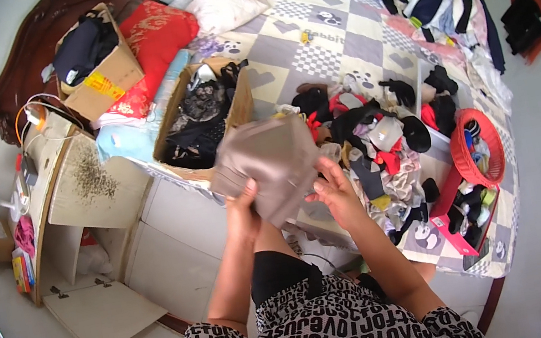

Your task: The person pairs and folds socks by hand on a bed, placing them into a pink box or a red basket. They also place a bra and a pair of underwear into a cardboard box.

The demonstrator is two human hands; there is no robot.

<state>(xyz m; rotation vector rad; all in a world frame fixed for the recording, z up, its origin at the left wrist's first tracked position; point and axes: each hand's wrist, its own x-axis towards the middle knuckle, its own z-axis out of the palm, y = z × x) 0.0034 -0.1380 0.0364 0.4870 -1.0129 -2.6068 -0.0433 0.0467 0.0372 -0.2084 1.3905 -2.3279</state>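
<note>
A taupe, shiny piece of folded cloth (262, 163) is held up in front of me, somewhat blurred; its exact kind cannot be made out. My left hand (242, 210) grips its lower left edge, thumb on top. At its right edge is my right hand (336, 193), fingers apart and loosely bent, the tips close to the cloth. Behind the cloth stands a cardboard box (240, 102) of dark clothes (202, 108). On the bed, right of my hands, lies a mixed heap of socks and small garments (373, 136).
The bed (303, 25) has a panda-patterned sheet. A red basket (460, 157) and a pink box (448, 232) hold small garments at its right edge. More clothes (440, 1) lie at the far right. Left, a cabinet (56, 185) has its lower door (104, 314) hanging down.
</note>
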